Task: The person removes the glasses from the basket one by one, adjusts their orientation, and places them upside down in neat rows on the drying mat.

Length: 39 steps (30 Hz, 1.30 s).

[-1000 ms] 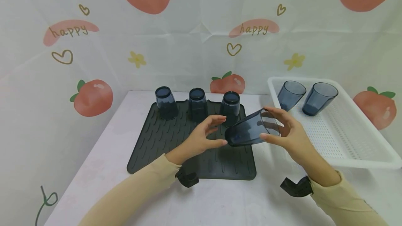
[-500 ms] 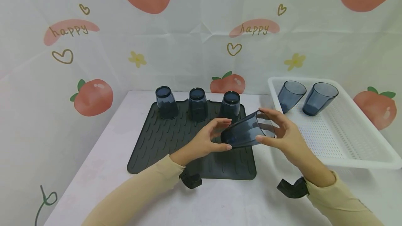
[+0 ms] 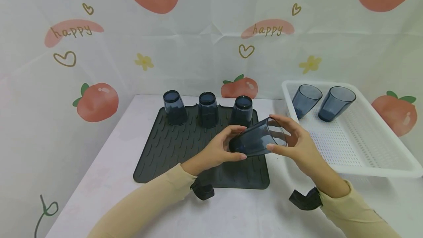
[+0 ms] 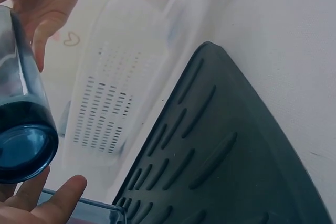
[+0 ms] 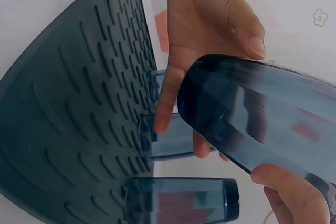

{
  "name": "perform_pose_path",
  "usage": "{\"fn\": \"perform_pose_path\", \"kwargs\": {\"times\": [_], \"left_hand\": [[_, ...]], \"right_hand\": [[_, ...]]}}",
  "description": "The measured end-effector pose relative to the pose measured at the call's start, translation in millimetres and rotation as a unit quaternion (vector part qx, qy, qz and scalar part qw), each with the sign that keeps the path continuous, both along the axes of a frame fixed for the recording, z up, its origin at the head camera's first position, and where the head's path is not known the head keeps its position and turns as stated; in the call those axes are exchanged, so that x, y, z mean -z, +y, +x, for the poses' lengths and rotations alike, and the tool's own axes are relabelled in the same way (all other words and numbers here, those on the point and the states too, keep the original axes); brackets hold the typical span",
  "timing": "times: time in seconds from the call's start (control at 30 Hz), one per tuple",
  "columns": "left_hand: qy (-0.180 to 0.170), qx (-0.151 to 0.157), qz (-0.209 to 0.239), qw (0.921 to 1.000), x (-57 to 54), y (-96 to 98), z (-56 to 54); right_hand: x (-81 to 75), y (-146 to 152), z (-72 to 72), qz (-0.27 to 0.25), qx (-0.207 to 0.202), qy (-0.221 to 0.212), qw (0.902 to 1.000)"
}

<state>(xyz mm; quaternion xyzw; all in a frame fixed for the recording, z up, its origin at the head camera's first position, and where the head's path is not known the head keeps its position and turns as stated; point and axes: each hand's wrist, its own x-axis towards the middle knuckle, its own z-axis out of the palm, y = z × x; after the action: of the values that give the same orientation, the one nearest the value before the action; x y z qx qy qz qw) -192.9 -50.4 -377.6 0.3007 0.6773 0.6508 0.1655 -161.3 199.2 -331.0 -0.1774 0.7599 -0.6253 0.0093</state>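
A blue-tinted drinking glass [image 3: 256,140] is held tilted above the front right of the dark drying mat [image 3: 175,146], its base toward the left. My right hand [image 3: 299,140] grips it near the rim, thumb in front and fingers behind. Around the base end curls my left hand [image 3: 218,148], its thumb on the near side. In the right wrist view the left thumb meets the glass [image 5: 262,103], while some left fingers pass behind it. Three more glasses stand upside down along the mat's back edge: a left one [image 3: 175,109], a middle one [image 3: 208,109] and a right one [image 3: 242,111].
At the right stands a white perforated basket [image 3: 390,172]. Two glasses lean inside its back left part, one on the left [image 3: 305,102] and one on the right [image 3: 335,105]. A printed cloth [image 3: 185,43] hangs behind the white table [image 3: 231,212].
The left hand has moved right and closed around the glass's base. The right hand has shifted slightly left with the glass. The standing glasses and the basket have stayed put.
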Motion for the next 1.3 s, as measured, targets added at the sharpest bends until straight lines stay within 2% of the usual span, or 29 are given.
{"fn": "perform_pose_path", "kwargs": {"times": [0.3, 0.47, 0.67, 0.93, 1.1, 1.3], "left_hand": [[0.006, -0.001, -0.003, 1.0000, 2.5, 0.9, 0.5], [0.010, -0.001, -0.006, 0.9999, 0.9, 1.5, 1.6], [0.009, -0.001, -0.004, 0.9999, -1.7, 2.5, 3.0], [0.011, -0.004, 0.005, 0.9999, -1.9, 3.1, 4.1], [0.024, -0.012, 0.012, 0.9996, 0.3, 2.6, 4.9], [0.041, -0.026, 0.022, 0.9986, -1.3, 1.9, 6.8]], "right_hand": [[-0.7, -1.9, 1.1, -0.007, 0.001, 0.000, 1.0000], [-0.6, -2.1, 1.0, -0.023, -0.005, 0.000, 0.9997], [-2.0, -1.3, 1.4, -0.015, -0.003, -0.003, 0.9999], [-2.2, -0.4, 1.0, -0.020, -0.001, -0.023, 0.9995], [-2.1, 0.1, 0.4, -0.005, 0.001, -0.029, 0.9996], [-1.8, 1.6, -1.0, -0.024, -0.015, -0.025, 0.9993]]}}
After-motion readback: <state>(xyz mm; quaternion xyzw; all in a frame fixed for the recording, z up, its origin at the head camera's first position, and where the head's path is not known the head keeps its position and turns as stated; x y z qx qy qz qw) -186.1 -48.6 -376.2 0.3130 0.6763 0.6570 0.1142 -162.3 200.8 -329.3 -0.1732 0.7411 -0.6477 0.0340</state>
